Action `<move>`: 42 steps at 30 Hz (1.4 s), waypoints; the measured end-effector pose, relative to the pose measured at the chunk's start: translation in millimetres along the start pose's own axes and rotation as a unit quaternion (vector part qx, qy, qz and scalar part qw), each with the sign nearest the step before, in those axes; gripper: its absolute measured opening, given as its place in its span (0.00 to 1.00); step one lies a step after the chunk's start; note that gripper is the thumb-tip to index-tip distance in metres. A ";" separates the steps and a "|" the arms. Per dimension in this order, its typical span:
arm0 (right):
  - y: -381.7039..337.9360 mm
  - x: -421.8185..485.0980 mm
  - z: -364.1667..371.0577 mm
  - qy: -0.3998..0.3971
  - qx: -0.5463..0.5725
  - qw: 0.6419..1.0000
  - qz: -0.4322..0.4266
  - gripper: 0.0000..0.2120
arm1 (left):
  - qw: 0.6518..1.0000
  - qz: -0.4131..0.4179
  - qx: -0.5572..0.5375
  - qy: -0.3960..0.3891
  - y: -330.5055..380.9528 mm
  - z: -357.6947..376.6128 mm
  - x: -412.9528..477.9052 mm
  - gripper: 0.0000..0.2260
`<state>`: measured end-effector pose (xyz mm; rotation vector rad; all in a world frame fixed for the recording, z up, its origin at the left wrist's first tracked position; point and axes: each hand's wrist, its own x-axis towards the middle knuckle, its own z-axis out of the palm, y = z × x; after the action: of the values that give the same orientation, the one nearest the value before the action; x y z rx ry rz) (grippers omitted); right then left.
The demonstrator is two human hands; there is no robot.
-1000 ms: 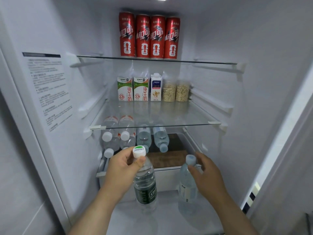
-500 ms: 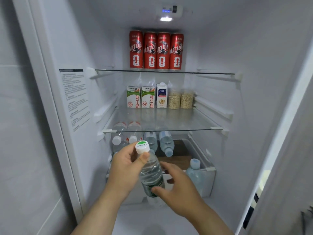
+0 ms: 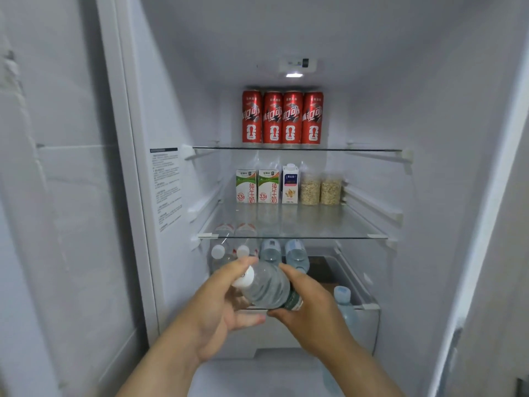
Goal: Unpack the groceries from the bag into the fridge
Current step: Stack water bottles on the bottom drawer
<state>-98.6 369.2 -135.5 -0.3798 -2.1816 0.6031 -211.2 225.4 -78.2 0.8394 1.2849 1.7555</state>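
A clear water bottle with a green label (image 3: pixel 267 289) is tilted on its side, white cap to the left, in front of the open fridge drawer (image 3: pixel 367 316). My left hand (image 3: pixel 220 306) holds its cap end from below and my right hand (image 3: pixel 305 306) grips its label end. A second bottle with a pale blue cap (image 3: pixel 343 303) stands upright by the drawer's front right corner. Several water bottles (image 3: pixel 270 252) lie in the drawer under the lower glass shelf (image 3: pixel 292 236).
Several red cans (image 3: pixel 282 117) line the upper shelf. Two milk cartons (image 3: pixel 257 186), a white and blue carton (image 3: pixel 290 183) and two oat jars (image 3: pixel 320 189) stand at the back of the lower shelf. The fridge wall (image 3: pixel 169 181) bears a label sheet.
My right hand left the blue-capped bottle and took the green-label bottle's lower end. That bottle tipped from upright onto its side. The view pulled back from the fridge.
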 end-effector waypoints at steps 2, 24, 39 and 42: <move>6.0 0.6 5.7 0.012 -0.024 0.999 -0.021 0.38 | 0.999 0.012 -0.028 0.024 -5.1 0.6 -0.9 0.24; 16.6 34.4 5.0 -0.026 0.449 0.843 0.294 0.11 | 0.979 0.183 0.089 0.022 -85.4 3.6 41.3 0.36; 66.2 109.1 35.7 0.051 0.232 0.913 0.331 0.15 | 0.842 0.130 0.497 0.166 -115.2 -66.2 127.4 0.14; 76.0 124.5 49.7 0.054 0.187 0.921 0.337 0.12 | 0.819 0.147 0.527 0.174 -124.4 -74.6 135.1 0.16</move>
<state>-209.5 475.7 -124.1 -0.9405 -1.7440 1.3160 -312.5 333.4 -209.8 1.3958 2.5809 1.3400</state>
